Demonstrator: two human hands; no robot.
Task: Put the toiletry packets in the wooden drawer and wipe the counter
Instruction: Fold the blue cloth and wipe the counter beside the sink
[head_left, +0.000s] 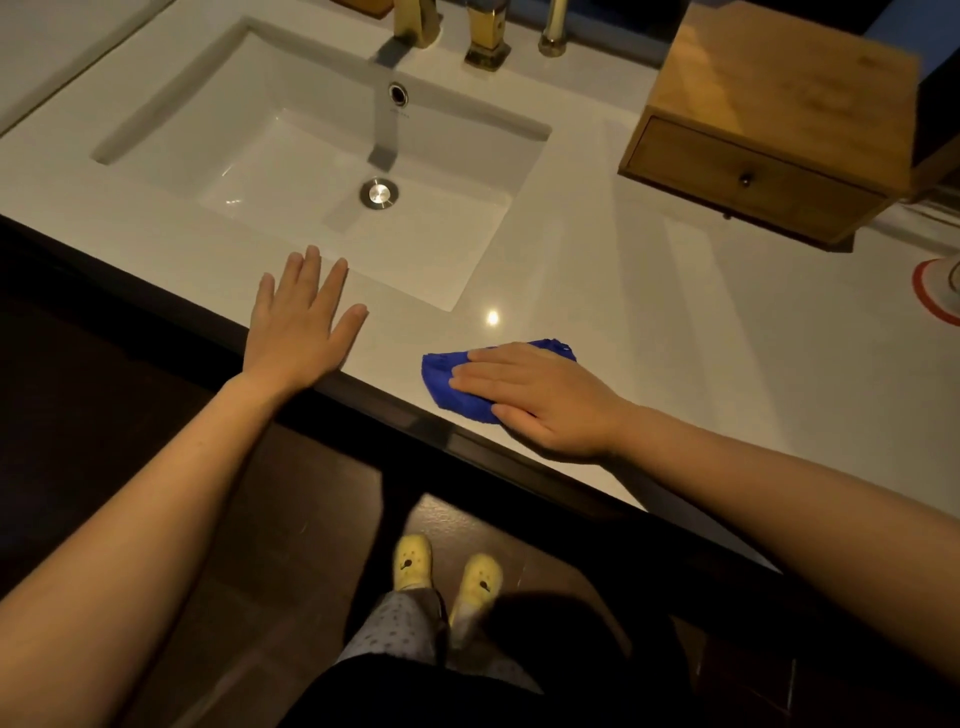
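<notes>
Head view: left hand (298, 322) flat on counter (649, 322) front edge, just before sink (208, 104), fingers straight and spread, holding nothing. To its right, blue cloth (447, 387) bunched on counter near front edge, pressed under right hand (545, 400), fingers laid straight across it, not curled round. Far right at back, wooden drawer (769, 130) closed, standing on counter, knob (746, 180) facing forward.

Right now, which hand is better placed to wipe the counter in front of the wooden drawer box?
Right. The right hand lies flat on the blue cloth, nearer the wooden drawer box. The left hand rests bare on the counter before the sink, farther off.
</notes>
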